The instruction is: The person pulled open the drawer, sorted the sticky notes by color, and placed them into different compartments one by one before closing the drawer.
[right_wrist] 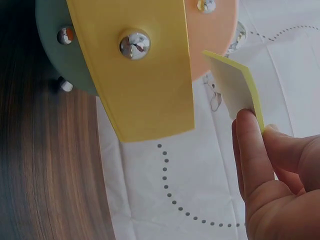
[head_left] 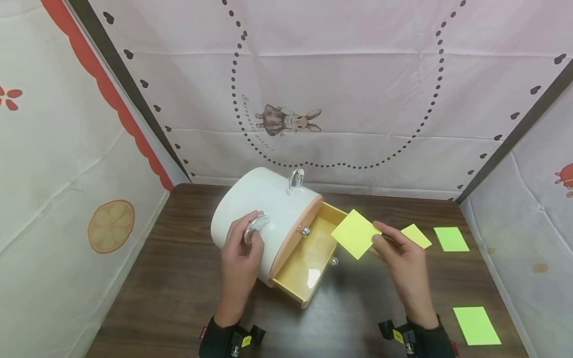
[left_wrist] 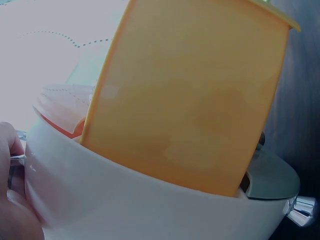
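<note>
A white, rounded storage box lies on the table, its yellow drawer pulled out and bare inside. My left hand grips a chrome loop on the box's near side; in the left wrist view only part of that hand shows at the left edge. Between thumb and fingers my right hand pinches a yellow sticky note pad beside the drawer's outer end. In the right wrist view the pad stands edge-on, right of the yellow drawer front with its chrome knob.
On the right of the table lie another yellow sticky note pad, a green one and a second green one nearer the front. A peach drawer front and a green one flank the yellow drawer. Printed cloth walls surround the table.
</note>
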A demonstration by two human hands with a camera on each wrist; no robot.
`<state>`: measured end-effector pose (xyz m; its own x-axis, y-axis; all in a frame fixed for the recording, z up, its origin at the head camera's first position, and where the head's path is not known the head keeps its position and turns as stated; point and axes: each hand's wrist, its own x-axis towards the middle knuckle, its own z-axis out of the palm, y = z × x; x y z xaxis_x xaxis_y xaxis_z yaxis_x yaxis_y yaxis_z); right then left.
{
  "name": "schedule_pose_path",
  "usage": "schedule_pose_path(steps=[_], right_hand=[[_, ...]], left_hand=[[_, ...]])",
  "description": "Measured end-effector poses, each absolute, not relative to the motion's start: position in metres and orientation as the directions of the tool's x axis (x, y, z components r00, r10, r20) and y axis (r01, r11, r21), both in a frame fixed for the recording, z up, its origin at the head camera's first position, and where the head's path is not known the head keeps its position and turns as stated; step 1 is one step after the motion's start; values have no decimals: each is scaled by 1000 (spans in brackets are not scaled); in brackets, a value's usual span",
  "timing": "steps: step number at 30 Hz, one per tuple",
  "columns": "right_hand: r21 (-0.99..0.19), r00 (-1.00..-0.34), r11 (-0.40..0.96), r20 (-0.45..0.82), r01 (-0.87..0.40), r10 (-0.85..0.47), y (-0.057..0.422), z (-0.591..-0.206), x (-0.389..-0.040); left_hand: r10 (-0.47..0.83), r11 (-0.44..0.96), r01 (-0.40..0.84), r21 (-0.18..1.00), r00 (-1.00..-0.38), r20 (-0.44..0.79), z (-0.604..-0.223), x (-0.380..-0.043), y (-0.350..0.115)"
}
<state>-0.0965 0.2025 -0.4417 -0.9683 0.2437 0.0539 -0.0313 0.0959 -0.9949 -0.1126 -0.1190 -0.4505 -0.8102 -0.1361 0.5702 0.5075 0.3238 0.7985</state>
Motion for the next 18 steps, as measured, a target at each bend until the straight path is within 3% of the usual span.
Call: schedule_pose_path(steps=[18], right_hand=[[-966,-967,230,165,-119,193,165,-443,-107]], left_hand=[[-135,338,510,791,-805,577,-452,-113,-120]])
